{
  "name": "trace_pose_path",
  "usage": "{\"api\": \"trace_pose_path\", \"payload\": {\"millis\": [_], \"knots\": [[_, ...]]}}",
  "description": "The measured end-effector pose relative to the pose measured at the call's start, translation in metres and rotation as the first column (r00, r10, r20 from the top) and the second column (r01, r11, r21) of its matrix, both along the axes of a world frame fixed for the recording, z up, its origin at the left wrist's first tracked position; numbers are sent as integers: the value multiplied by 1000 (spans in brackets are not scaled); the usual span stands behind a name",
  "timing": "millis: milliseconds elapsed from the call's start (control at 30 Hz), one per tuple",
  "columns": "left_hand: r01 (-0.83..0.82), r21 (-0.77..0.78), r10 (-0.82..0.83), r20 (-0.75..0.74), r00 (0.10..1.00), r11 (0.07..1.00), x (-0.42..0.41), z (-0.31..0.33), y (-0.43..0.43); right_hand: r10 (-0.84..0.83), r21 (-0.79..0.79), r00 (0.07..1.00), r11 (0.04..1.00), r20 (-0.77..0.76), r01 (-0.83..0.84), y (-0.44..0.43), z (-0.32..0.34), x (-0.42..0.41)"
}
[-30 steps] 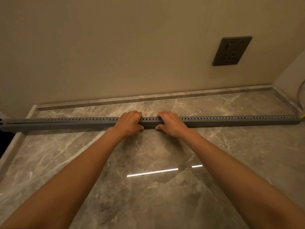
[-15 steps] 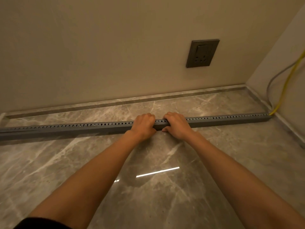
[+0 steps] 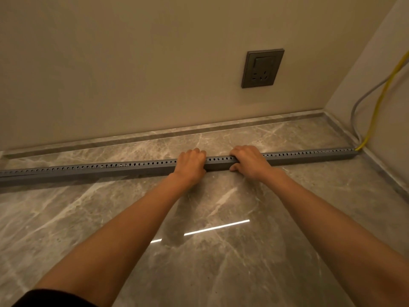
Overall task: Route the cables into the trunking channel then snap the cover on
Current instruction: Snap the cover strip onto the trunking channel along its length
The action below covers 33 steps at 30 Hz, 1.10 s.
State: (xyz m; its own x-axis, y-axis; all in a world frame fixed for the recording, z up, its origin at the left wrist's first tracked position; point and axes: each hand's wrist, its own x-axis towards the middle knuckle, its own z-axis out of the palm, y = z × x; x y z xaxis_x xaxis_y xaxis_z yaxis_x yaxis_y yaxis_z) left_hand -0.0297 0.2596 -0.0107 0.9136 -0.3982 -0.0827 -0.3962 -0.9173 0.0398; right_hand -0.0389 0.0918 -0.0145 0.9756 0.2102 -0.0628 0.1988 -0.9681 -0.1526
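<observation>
Both my hands were down on the grey trunking (image 3: 106, 171), which lay flat on the marble floor (image 3: 221, 251) and ran left to right, parallel to the wall and a bit out from the skirting strip (image 3: 221, 127). My left hand (image 3: 190, 164) sat approx. mid-length, fingers curled over the top and tucked together, knuckles up, wrapped round the channel w/ no gap showing between the digits. My right hand (image 3: 249, 161) was just beside it to the right, a short bare stretch of slotted trunking between the two; its fingers were bent over the far edge, and its thumb (image 3: 235, 167) pressed against the near face, so the channel was pinched between thumb and fingers. Whether the cover was fully seated under my palms I couldn't tell, as the hands hid that part. The row of slots ran along the upper side of the trunking both ways. At its right end, in the corner, a yellow cable (image 3: 376, 103) and a grey cable (image 3: 356, 111) came down the side wall and met the trunking end. A dark socket plate (image 3: 262, 68) was on the back wall above, well apart from my hands.
</observation>
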Motion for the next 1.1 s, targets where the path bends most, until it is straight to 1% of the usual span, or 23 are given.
{"api": "trace_pose_path", "payload": {"millis": [167, 333, 433, 667, 767, 900, 1000, 1100], "knots": [[4, -7, -4, -28, 1000, 1000, 1, 1, -2, 12, -55, 1000, 998, 15, -11, 4, 4, 0], [5, -121, -15, -79, 997, 993, 1, -2, 17, 13, -112, 1000, 994, 25, -10, 14, 4, -1], [-44, -159, 25, -119, 993, 986, 4, 4, 49, 33, -30, 999, 999, 25, -33, 40, 3, -2], [-172, -77, 159, -147, 976, 982, 6, 14, 147, 87, 119, 996, 989, -10, -85, 127, 2, 3], [-211, -79, 198, -147, 969, 974, 5, 15, 188, 96, 162, 995, 983, -28, -91, 165, 2, 6], [-218, -123, 196, -174, 965, 968, 9, 16, 224, 112, 187, 993, 977, -30, -105, 206, 2, 9], [-190, -184, 155, -190, 969, 964, 13, 15, 240, 105, 202, 994, 974, -13, -101, 230, 0, 10], [-150, -202, 123, -142, 982, 968, 14, 11, 243, 84, 195, 996, 977, 9, -84, 238, -1, 9]]}}
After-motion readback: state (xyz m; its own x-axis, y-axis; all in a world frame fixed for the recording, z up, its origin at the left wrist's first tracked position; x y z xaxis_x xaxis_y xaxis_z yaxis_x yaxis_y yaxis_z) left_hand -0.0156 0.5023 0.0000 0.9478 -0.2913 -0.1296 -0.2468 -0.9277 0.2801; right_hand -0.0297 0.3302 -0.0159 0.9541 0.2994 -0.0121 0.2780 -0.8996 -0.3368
